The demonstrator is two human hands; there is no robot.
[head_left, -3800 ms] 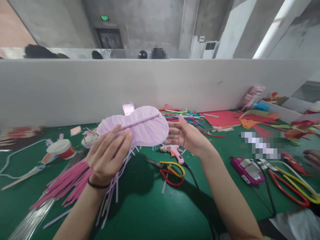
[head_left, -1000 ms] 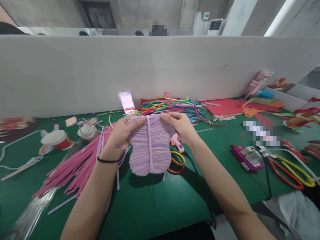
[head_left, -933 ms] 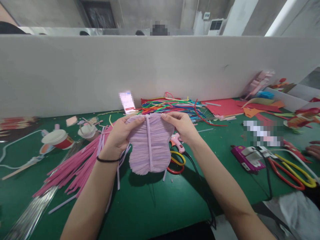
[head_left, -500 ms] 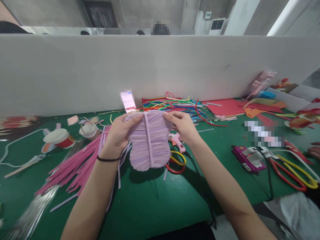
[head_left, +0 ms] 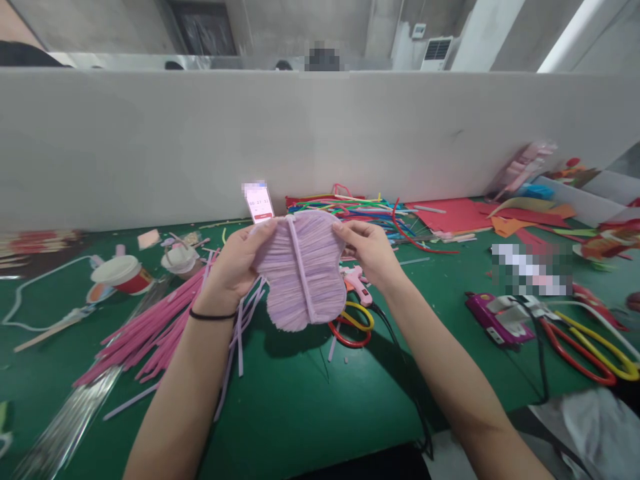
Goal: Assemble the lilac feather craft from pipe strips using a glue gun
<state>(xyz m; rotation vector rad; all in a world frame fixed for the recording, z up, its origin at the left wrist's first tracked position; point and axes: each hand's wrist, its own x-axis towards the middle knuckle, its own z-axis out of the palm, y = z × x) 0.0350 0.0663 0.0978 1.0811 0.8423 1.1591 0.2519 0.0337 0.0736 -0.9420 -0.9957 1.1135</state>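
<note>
Lilac and ribbed, the panel tilts above the green table. A white lid hides whatever the red cup holds. Our left hand and right hand clamp the panel's upper sides, 2 forearms angled inward.

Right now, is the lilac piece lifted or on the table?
Lifted: left hand and right hand hold the lilac piece above its shadow on the table.

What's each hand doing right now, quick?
Left hand: closed, holding the lilac pipe-cleaner piece by its left edge.
Right hand: closed, pinching the same piece's upper right edge.
</note>
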